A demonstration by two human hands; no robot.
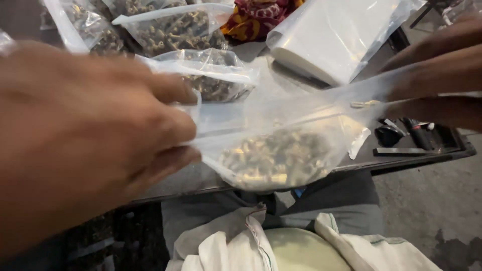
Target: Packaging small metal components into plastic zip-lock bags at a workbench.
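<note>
Blurred left hand and right hand pinch a clear bag of small brass parts above the worktop; a slipping pinch could spill them.

clear plastic bag | 1, sagging, stretched sideways above table edge | small brass-coloured metal parts heaped at bottom

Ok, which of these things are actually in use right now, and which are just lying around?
In use: left hand and right hand, stretching the clear bag of small brass parts.

Lying about: filled bags behind, stack of empty bags, dark tools, white sack.
</note>
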